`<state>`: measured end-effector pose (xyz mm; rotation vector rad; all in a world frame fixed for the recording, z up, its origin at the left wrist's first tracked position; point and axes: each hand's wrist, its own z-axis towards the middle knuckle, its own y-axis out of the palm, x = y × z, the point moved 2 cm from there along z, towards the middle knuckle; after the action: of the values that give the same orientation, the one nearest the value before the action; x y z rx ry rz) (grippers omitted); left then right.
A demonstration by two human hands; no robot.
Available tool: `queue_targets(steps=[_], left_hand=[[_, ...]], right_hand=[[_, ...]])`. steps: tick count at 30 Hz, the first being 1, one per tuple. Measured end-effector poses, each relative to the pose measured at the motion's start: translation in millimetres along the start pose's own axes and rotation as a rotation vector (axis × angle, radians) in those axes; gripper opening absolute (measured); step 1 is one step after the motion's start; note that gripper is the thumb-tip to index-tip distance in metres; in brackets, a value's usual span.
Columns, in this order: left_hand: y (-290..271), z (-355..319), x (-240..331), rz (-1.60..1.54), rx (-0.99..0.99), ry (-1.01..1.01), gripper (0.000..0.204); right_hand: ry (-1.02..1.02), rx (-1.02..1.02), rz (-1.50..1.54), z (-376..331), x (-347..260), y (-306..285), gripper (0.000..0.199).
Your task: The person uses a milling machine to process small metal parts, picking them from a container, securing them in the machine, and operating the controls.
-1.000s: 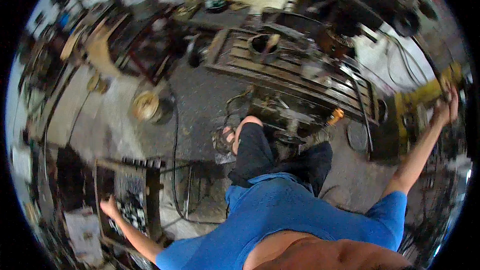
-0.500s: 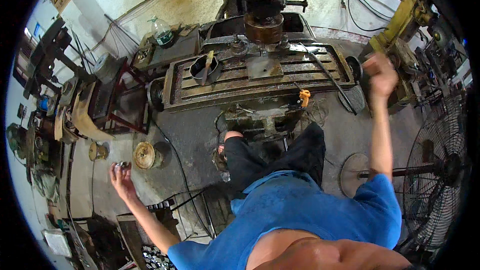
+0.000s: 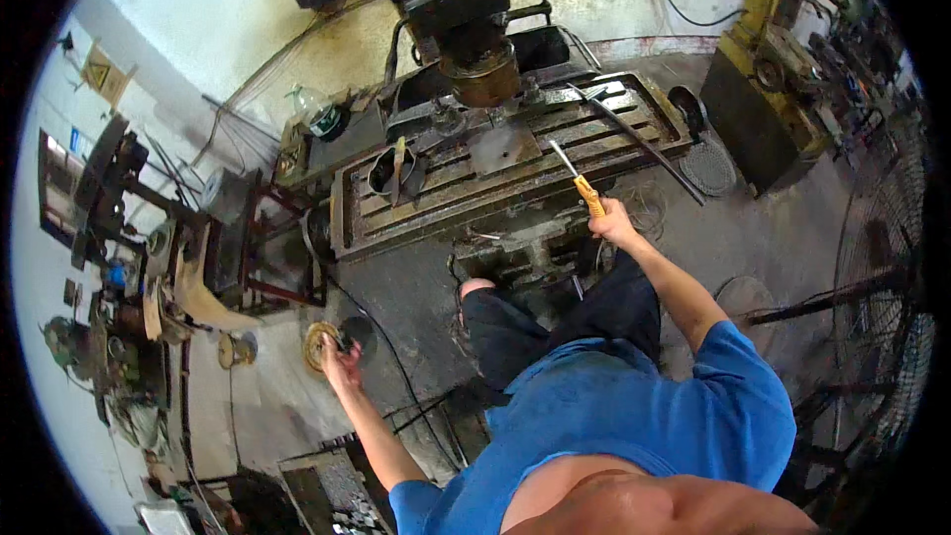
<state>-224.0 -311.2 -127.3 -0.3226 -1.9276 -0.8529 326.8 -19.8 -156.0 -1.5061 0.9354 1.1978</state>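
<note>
My right hand [image 3: 616,225] is closed round the handle of an orange air blow gun [image 3: 588,196]. The gun's bright metal nozzle slants up and left, over the front edge of the machine table [image 3: 436,200]. Out to the left, my left hand [image 3: 342,367] is closed on a small dark piece [image 3: 345,344], too small to name. Below that hand stands a round, tan-topped drum [image 3: 317,345], partly hidden by it. Above the slotted table hangs the milling head [image 3: 483,74], over a flat metal plate [image 3: 503,147].
A dark pot [image 3: 381,174] with a brush in it sits on the table's left. A long bar [image 3: 644,144] sticks out past the right front edge. A pedestal fan [image 3: 882,307] stands at right. Behind the left hand is a hose [image 3: 381,332] along the floor.
My right hand has come down and left from beside the table and taken hold of the air blow gun. My left hand has moved right, still with the small piece. The view has tilted.
</note>
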Motion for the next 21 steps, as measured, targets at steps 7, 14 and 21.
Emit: queue_targets(steps=[7, 14, 21], left_hand=[[-17, -8, -40, 0.129, 0.022, -0.083, 0.025], [-9, -12, -33, -0.044, -0.091, -0.035, 0.017], [3, -48, -2, -0.057, -0.082, 0.013, 0.019]], right_hand=[[-0.066, -0.42, 0.301, -29, -154, -48, 0.047], [-0.092, -0.168, -1.25, 12, -176, 9, 0.032], [-0.126, -0.068, -1.072, 63, -178, 38, 0.03]])
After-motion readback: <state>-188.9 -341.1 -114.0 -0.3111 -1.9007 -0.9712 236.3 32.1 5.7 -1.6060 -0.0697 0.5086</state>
